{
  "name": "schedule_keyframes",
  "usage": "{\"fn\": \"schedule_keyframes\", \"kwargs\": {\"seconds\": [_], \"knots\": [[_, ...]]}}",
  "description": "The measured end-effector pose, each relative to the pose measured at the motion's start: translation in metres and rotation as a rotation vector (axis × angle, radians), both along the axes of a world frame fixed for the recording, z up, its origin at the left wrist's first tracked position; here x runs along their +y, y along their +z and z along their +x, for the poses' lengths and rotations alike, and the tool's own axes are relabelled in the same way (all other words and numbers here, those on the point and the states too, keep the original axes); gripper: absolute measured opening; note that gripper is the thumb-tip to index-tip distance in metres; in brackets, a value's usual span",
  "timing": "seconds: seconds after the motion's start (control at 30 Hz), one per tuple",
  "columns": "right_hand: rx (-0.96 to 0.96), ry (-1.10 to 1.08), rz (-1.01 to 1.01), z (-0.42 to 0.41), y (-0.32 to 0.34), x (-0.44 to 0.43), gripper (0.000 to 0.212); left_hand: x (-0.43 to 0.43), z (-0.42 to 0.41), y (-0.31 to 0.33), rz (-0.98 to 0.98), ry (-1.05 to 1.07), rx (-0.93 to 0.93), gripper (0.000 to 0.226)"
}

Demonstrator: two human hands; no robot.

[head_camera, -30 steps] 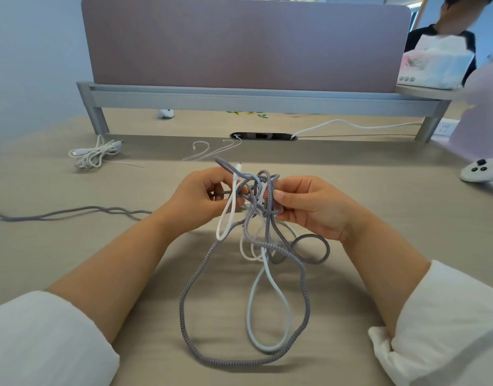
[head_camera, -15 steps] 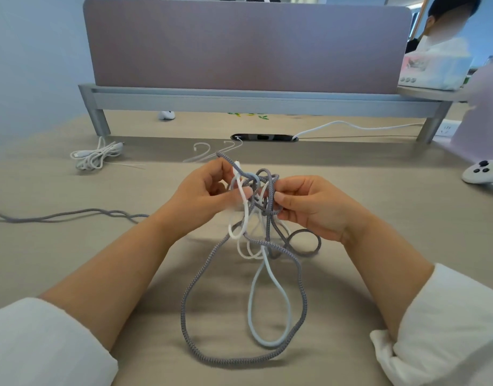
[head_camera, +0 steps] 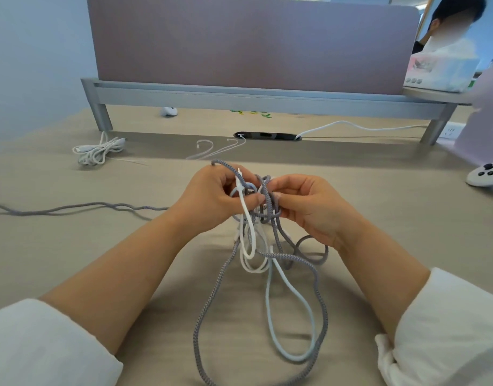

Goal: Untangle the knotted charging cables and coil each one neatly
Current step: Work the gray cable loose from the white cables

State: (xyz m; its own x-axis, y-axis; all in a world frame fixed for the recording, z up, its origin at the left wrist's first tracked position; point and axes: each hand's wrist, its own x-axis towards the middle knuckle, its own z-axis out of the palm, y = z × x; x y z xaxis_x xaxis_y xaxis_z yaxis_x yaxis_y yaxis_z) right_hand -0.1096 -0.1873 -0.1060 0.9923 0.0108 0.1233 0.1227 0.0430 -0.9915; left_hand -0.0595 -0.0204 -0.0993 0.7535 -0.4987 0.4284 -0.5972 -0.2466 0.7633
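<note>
A knot of cables hangs above the desk's middle. A grey braided cable (head_camera: 320,299) loops down to the near edge, with a pale blue cable (head_camera: 292,291) inside that loop. A white cable (head_camera: 249,227) hangs from the knot's left side. My left hand (head_camera: 209,196) pinches the white cable near its plug, the thumb pressed over it. My right hand (head_camera: 309,201) pinches the grey strands of the knot (head_camera: 267,201) from the right. How the strands cross inside the knot is hidden by my fingers.
A bundled white cable (head_camera: 97,151) lies at the back left, a thin pale cable (head_camera: 211,149) behind the knot. Another grey cable (head_camera: 72,208) trails off to the left. A white controller (head_camera: 484,176) sits at the right edge. A partition (head_camera: 253,43) stands behind.
My left hand shifted right and its thumb came down over the white cable. The white loop below the knot shortened a little. My right hand stayed on the grey strands.
</note>
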Motion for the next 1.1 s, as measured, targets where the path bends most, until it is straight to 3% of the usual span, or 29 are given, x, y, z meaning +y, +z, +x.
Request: {"fn": "schedule_keyframes", "kwargs": {"seconds": [0.1,0.2,0.3,0.4,0.5,0.57,0.63,0.73,0.8,0.87,0.93,1.03,1.1], "knots": [[0.132,-0.063,0.028,0.0,0.006,0.001,0.029,0.0,0.001,-0.001,0.136,0.034,-0.18,0.01],[0.348,-0.111,-0.018,0.004,0.004,0.001,0.034,-0.002,-0.002,-0.001,0.24,-0.014,-0.307,0.029],[0.436,-0.075,-0.058,0.003,0.003,-0.001,0.025,-0.004,-0.006,0.0,0.281,-0.05,-0.34,0.04],[0.407,-0.173,-0.3,-0.002,0.012,-0.005,0.027,-0.005,-0.009,0.003,0.327,-0.026,-0.362,0.046],[0.189,-0.408,-0.645,-0.005,0.014,-0.007,0.039,-0.005,-0.006,0.003,0.388,-0.043,-0.337,0.05],[0.095,-0.36,-0.704,-0.004,0.015,-0.006,0.025,-0.005,-0.004,0.002,0.441,-0.052,-0.357,0.052],[0.156,-0.218,-0.73,-0.004,0.017,-0.002,0.012,-0.007,-0.004,0.001,0.489,-0.047,-0.382,0.056],[0.197,-0.147,-0.712,-0.003,0.016,-0.001,0.009,-0.008,-0.004,0.001,0.516,-0.037,-0.38,0.059],[0.162,-0.139,-0.731,-0.002,0.016,-0.001,0.01,-0.007,-0.005,0.001,0.473,-0.023,-0.352,0.046],[0.122,-0.156,-0.666,0.001,0.012,0.0,0.013,-0.005,-0.005,0.001,0.4,-0.002,-0.298,0.024],[0.092,-0.183,-0.449,0.005,0.007,0.002,0.02,-0.003,0.001,0.001,0.313,0.037,-0.22,0.008],[0.097,-0.168,-0.027,0.008,0.008,0.005,0.026,0.0,0.006,-0.002,0.131,0.074,-0.145,0.012],[0.13,-0.148,0.208,0.007,0.011,0.005,0.027,0.001,0.007,-0.003,0.065,0.127,-0.225,0.017]]}}
